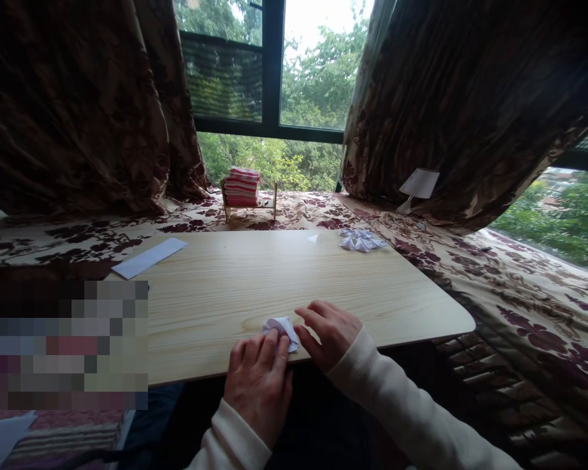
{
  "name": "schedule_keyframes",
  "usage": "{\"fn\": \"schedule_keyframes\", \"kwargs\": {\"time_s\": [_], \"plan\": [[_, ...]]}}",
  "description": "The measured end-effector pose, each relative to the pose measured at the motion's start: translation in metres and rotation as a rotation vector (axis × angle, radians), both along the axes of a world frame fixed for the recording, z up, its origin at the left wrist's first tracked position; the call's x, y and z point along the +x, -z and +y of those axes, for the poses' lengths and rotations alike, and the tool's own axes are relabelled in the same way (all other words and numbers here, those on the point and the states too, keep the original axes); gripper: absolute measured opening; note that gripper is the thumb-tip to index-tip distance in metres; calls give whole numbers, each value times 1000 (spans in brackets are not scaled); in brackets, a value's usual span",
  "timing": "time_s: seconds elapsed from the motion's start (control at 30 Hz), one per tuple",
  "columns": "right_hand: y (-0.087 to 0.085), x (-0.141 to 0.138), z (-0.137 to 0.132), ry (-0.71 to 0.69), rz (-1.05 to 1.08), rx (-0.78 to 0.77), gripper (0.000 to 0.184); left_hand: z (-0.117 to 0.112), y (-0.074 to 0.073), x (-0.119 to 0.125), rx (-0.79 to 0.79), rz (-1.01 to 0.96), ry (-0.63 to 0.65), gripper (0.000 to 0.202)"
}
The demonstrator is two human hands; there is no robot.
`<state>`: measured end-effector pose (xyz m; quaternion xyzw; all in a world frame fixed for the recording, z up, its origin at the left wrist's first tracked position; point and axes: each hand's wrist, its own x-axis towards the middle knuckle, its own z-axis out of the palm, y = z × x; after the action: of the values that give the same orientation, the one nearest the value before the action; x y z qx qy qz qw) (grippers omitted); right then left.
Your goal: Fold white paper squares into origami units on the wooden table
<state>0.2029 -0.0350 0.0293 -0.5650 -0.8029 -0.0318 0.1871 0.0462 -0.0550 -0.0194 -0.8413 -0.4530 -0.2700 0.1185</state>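
A small folded piece of white paper (280, 329) lies near the front edge of a light wooden table (235, 287). My left hand (257, 382) rests at the table's edge with its fingertips pressing down on the paper's near side. My right hand (327, 333) lies beside the paper on its right, fingers curled and touching its edge. Both sleeves are cream coloured.
A flat white paper strip (149, 257) lies at the table's far left corner. A crumpled paper shape (360, 240) and a tiny scrap (313, 238) sit at the far right. A small wooden rack with a striped stack (242, 188) stands behind on floral cloth. Curtains frame the window.
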Motion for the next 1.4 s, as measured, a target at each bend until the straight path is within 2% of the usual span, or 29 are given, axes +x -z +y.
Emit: {"fn": "schedule_keyframes", "kwargs": {"time_s": [0.17, 0.37, 0.53, 0.83, 0.93, 1.1, 1.4], "plan": [[-1, -20, 9, 32, -25, -62, 24, 1, 6, 0, 39, -15, 10, 37], [-5, -27, 15, 63, -130, -66, 17, 0, 6, 0, 20, -40, -4, 37], [2, -26, 14, 45, -224, 52, 6, 1, 7, 1, 50, -64, -6, 38], [20, -19, 15, -68, -261, 335, 9, -1, 9, 1, 69, -78, -8, 35], [18, -18, 14, -84, -275, 356, 6, -1, 10, 1, 71, -89, -12, 35], [14, -15, 12, -89, -281, 299, 6, -1, 9, 1, 68, -86, -6, 37], [12, -27, 25, -145, -243, 442, 8, -1, 8, 0, 66, -60, -12, 37]]}}
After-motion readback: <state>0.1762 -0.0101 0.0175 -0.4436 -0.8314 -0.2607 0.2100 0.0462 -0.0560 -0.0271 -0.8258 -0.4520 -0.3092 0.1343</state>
